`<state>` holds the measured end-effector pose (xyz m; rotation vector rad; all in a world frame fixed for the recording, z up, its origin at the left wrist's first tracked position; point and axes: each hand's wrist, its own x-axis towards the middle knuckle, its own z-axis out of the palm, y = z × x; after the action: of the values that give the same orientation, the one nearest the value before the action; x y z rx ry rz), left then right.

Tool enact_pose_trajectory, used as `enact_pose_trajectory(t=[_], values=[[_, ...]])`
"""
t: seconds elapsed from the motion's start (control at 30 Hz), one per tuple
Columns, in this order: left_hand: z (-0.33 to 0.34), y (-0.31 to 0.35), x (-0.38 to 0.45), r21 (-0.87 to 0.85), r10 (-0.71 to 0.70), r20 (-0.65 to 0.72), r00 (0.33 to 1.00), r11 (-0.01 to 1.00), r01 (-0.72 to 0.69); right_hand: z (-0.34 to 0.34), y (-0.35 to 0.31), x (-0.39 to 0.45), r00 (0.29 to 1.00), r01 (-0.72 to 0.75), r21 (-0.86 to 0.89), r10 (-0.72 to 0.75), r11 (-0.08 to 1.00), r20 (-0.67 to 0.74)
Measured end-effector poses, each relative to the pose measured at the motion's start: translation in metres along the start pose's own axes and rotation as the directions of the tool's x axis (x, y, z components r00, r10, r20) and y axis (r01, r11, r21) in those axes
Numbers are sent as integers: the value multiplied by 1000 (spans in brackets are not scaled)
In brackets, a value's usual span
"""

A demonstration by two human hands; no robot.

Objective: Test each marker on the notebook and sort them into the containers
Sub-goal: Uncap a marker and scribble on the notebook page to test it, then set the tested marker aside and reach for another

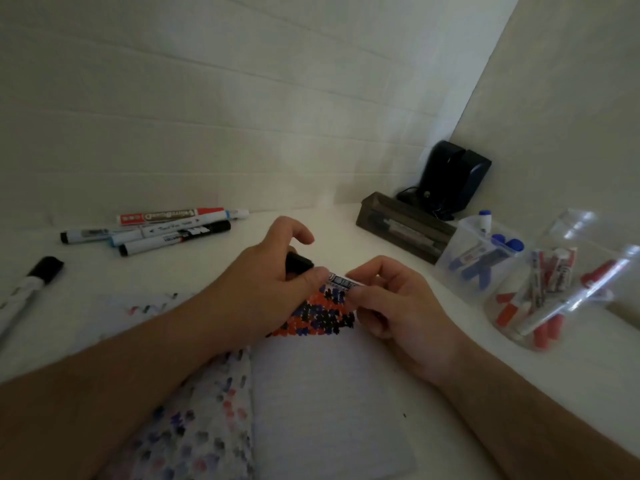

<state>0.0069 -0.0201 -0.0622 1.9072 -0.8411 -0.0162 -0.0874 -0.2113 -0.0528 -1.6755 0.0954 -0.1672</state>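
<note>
Both hands meet over the notebook (pixel 329 393), left hand (pixel 270 278) gripping the cap (pixel 298 263), right hand (pixel 391 306) pinching the marker (pixel 341 282).

Notebook (pixel 329 403): matt white paper, the open page dotted with red, blue and black ink marks, the turned leaf (pixel 204 420) showing the ink faintly through. Loose markers (pixel 166 226): smooth white plastic barrels with printed labels and black, red or blue plastic caps; clear glossy plastic containers, one (pixel 464 258) holding blue-capped markers, one (pixel 540 306) red-capped. Desk (pixel 104 271): smooth matt white surface; box (pixel 401 230): dark, with a dull finish, material unclear.
</note>
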Motion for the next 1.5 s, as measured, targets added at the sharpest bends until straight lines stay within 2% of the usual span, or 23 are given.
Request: enact_pose_trajectory(t=[0.1,0.17,0.27,0.37,0.47,0.53,0.6,0.7,0.77,0.87,0.97,1.0,1.07,1.17,1.27,1.4,1.5], values=[[-4,-5,1,-129,-50,-53,997,991,43,-21,-6,13,973,-82,252,133,964,-191],[-7,-8,1,-118,-49,-39,998,992,44,-31,-12,34,906,-92,371,233,924,-354],[-6,-8,1,-47,-16,38,999,999,18,-37,-25,66,824,-19,495,294,869,-484],[-7,-7,0,7,7,89,996,1000,-8,-39,-28,90,792,4,499,302,867,-531],[-8,-8,0,12,18,93,995,1000,-19,-43,-30,98,795,21,513,296,858,-529],[-8,-9,0,10,19,94,995,1000,-20,-46,-32,99,803,81,467,220,881,-554],[-7,-8,1,19,20,102,995,1000,-22,-44,-33,95,806,105,313,103,944,-583],[-6,-5,1,110,36,103,994,993,-47,-25,-28,82,857,53,-57,-75,997,-509],[-13,-10,3,279,50,84,995,958,-71,-10,-24,71,908,43,-322,-171,946,-382],[-36,-33,13,526,38,-52,998,850,-5,11,-19,55,964,127,-612,-243,780,-110],[-64,-57,19,665,-12,-251,968,724,182,24,-6,42,954,215,-853,-288,475,80],[-71,-63,21,695,-27,-292,956,681,232,25,0,38,946,230,-887,-305,401,108],[-78,-70,23,730,-80,-331,940,610,308,25,6,33,933,248,-899,-340,360,121],[-78,-72,25,752,-145,-333,932,555,355,20,8,32,903,285,-858,-419,427,92],[-75,-73,27,775,-156,-325,933,521,357,15,11,29,908,293,-848,-407,442,102],[-78,-71,29,776,-252,-304,919,494,392,10,9,28,897,305,-822,-434,482,79],[-79,-69,27,817,-273,-297,915,423,391,10,6,26,891,327,-799,-447,505,82]])
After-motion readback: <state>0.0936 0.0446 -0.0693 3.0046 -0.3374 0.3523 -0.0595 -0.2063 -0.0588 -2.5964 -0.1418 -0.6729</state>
